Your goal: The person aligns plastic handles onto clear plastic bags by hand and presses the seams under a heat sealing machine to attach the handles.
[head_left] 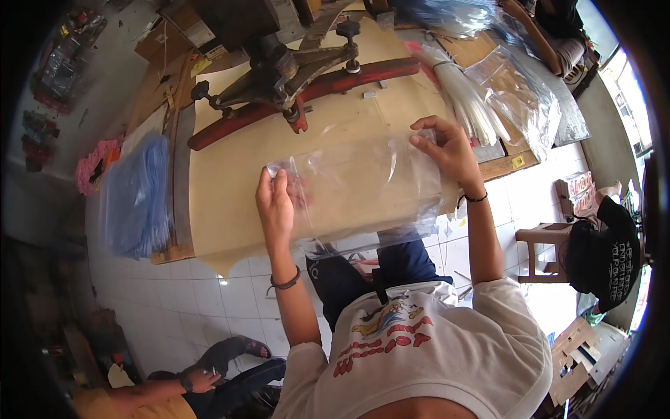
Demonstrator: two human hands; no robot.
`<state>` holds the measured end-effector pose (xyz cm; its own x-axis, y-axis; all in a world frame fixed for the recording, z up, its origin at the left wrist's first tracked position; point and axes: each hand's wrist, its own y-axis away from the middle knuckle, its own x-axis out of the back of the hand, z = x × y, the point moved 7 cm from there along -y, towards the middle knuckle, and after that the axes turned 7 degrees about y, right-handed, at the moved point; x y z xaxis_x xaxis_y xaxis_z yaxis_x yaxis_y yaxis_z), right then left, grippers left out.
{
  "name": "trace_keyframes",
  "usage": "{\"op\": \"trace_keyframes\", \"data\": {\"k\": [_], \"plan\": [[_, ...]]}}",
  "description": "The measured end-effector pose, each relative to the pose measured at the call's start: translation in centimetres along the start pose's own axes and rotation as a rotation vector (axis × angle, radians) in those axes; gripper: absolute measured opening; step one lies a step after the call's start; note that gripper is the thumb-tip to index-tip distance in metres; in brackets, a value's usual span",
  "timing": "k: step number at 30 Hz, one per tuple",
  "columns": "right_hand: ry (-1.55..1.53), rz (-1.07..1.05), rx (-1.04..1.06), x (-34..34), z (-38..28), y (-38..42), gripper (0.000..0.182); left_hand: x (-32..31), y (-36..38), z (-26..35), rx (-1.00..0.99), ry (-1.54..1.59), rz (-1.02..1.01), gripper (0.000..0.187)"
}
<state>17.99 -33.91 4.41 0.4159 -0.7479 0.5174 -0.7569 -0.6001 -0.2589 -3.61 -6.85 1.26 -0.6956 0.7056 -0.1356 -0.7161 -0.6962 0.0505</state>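
Note:
A clear plastic bag (pixel 356 185) stretches between my two hands over the front of the tan-covered worktable (pixel 223 202). Its lower edge droops past the table edge above my lap. My left hand (pixel 276 202) is closed on the bag's left edge, thumb on top. At the upper right, my right hand (pixel 447 150) pinches the bag's edge between thumb and bent index finger; the exact contact is hard to see through the clear film. Just beyond the bag is a curved red bar (pixel 321 91) on a metal press head (pixel 286 66) with black knobs.
Blue plastic sheets (pixel 139 195) are stacked at the table's left. Whitish strips (pixel 467 98) and a clear plastic pile (pixel 523 105) lie at the right. Another person's arm (pixel 537 38) is at the upper right; a seated person (pixel 153 394) is lower left. A stool (pixel 541 237) stands right.

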Motion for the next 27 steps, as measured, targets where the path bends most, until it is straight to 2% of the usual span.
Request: {"op": "trace_keyframes", "data": {"k": [2, 11, 17, 20, 21, 24, 25, 27], "plan": [[0.074, 0.006, -0.002, 0.3, -0.8, 0.0, 0.025, 0.0, 0.0, -0.2, -0.014, -0.011, 0.01, 0.021], [0.056, 0.004, -0.092, 0.1, -1.4, 0.0, 0.025, -0.3, -0.4, -0.2, 0.016, -0.028, -0.027, 0.02], [0.041, -0.018, -0.112, -0.1, -1.8, -0.2, 0.03, -0.4, -0.1, 0.1, -0.038, -0.058, -0.062, 0.021], [0.24, -0.275, -0.048, -0.7, -1.3, -0.9, 0.029, 0.1, 0.2, -0.5, -0.176, -0.014, -0.137, 0.022], [0.292, -0.279, 0.122, -0.8, -2.7, -0.7, 0.03, -0.1, 0.6, -0.1, -0.181, -0.004, -0.168, 0.023], [0.308, -0.467, -0.164, -0.2, -3.2, 0.4, 0.03, -0.9, 1.8, 1.0, -0.187, 0.014, -0.231, 0.027], [0.209, -0.488, -0.294, 0.2, -3.6, 1.2, 0.028, -1.1, 1.9, 1.1, -0.183, 0.009, -0.232, 0.028], [0.164, -0.405, -0.151, 2.8, -4.8, 2.7, 0.024, -1.1, 2.0, 1.0, -0.145, -0.007, -0.219, 0.033]]}}
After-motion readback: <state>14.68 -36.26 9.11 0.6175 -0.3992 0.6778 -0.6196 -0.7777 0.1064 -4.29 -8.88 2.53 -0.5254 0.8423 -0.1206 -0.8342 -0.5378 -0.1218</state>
